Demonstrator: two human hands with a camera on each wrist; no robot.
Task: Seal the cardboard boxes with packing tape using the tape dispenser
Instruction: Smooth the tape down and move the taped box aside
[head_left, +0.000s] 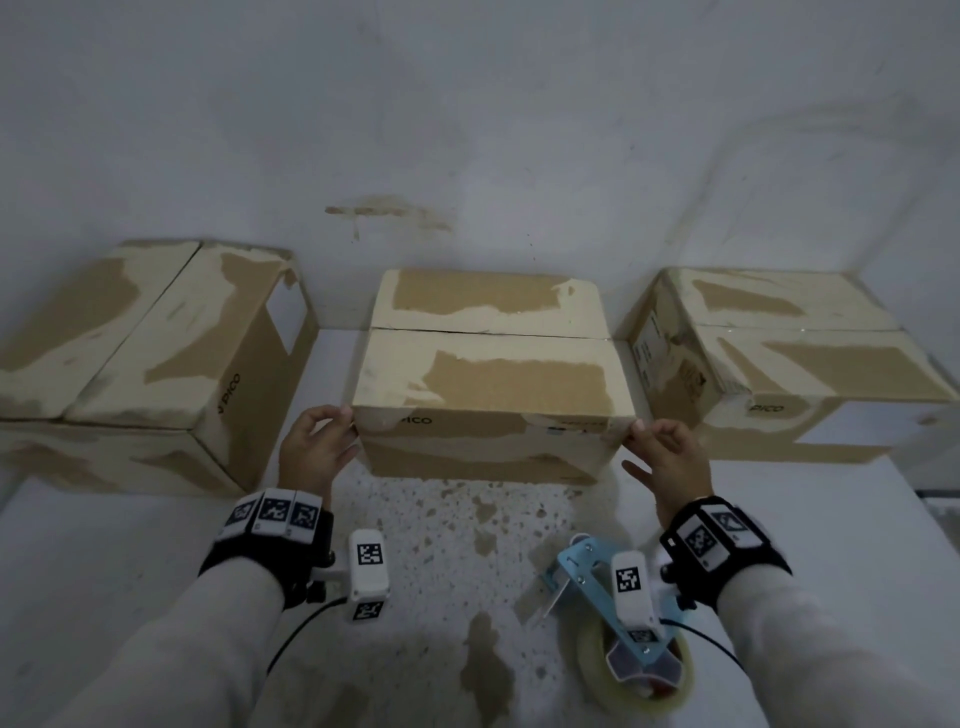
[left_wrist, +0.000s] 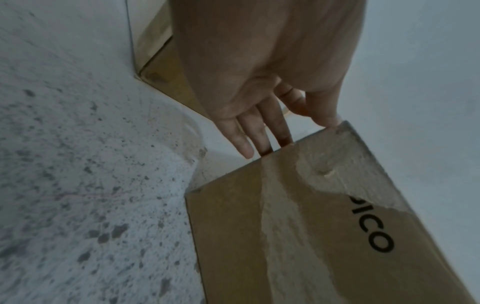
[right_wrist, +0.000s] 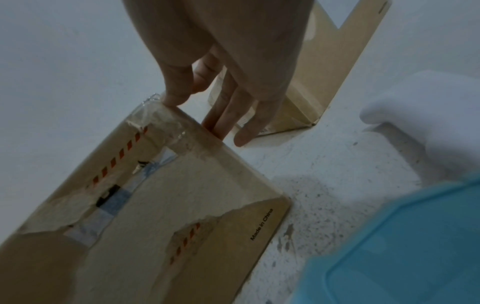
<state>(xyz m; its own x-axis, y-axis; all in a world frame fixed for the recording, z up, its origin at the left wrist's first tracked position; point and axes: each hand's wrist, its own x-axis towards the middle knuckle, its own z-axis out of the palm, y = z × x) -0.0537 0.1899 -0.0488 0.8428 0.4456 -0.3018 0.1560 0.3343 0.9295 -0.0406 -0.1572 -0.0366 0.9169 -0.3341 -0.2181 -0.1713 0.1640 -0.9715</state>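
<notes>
Narrow floor (head_left: 335, 364) gaps flanking middle box (head_left: 488, 374)

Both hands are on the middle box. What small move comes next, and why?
Probably draw the middle box slightly nearer: the left hand and right hand grip its near corners, its top seam looks untaped, and the tape dispenser lies on the floor nearby.
</notes>
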